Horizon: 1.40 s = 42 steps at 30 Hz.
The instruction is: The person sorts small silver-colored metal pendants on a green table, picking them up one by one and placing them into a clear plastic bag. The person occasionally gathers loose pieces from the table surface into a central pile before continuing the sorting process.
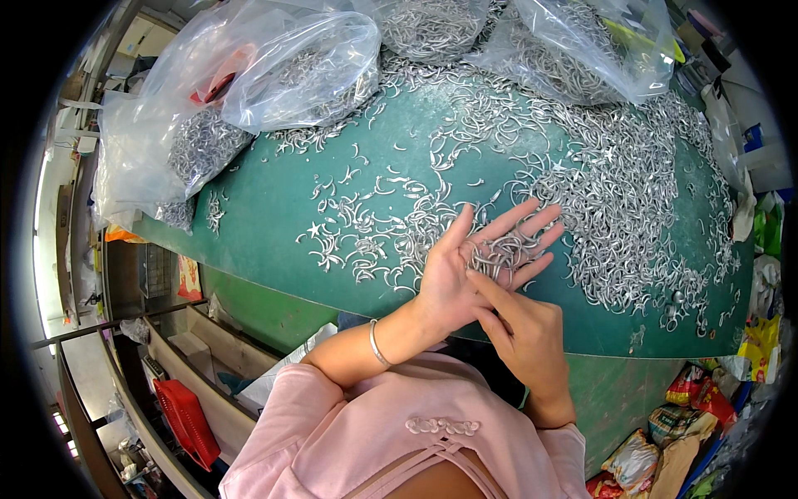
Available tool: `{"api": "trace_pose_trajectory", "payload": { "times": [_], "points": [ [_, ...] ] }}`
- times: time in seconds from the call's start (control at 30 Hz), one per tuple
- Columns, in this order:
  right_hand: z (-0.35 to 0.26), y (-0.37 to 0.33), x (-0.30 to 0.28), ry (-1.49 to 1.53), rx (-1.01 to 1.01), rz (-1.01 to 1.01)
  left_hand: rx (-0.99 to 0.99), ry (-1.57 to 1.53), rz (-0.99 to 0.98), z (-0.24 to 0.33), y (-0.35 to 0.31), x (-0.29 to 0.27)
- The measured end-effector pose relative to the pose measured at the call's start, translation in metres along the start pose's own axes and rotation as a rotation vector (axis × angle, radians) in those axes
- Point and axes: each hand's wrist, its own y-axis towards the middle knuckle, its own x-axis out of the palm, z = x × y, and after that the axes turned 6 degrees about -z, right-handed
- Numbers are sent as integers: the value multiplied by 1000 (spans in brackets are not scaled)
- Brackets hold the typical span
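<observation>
Palm up over the table, my left hand (449, 283) has its fingers spread and bears a small heap of curved silvery metal pieces (504, 252). A bangle circles that wrist. My right hand (532, 328) reaches in from the right, its index fingertip at the palm beside the heap. Thumb and index stand apart, with nothing visible between them; the other fingers are mostly hidden. Beneath and around both hands, many loose crescent-shaped metal pieces (619, 216) lie on the green tabletop (258, 216), with a few star-shaped ones (314, 229) among them.
Clear plastic bags (303, 71) of similar metal pieces line the table's far side, and another bag (199, 150) stands at the left. Below left are wooden shelving (224, 362) and a red basket (184, 424). Colourful sacks (636, 461) lie on the floor at lower right.
</observation>
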Motion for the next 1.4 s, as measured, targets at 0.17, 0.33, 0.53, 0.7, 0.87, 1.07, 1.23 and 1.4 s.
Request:
{"api": "trace_pose_trajectory", "payload": {
  "times": [0.17, 0.33, 0.53, 0.7, 0.87, 1.07, 1.23, 1.4],
  "points": [
    [2, -2, -4, 85, 40, 219, -3, -40, 0, 1, 0, 3],
    [0, 2, -12, 14, 247, 234, 7, -64, -5, -1, 0, 4],
    [1, -1, -5, 59, 118, 149, 0, -36, -24, 2, -1, 0],
    [3, -1, -5, 95, 63, 67, 1, -41, -28, 2, 0, -2],
    [4, -2, -8, 200, 111, 193, 6, -78, -7, 3, -1, 0],
    [6, -2, -7, 152, 195, 250, 17, -75, -8, 1, 0, 1],
    [3, -3, -6, 168, 164, 191, 20, -99, 54, 1, 0, 2],
    [19, -16, -9, 370, 254, 304, -100, -367, 355, 9, -10, -27]
  ]
}}
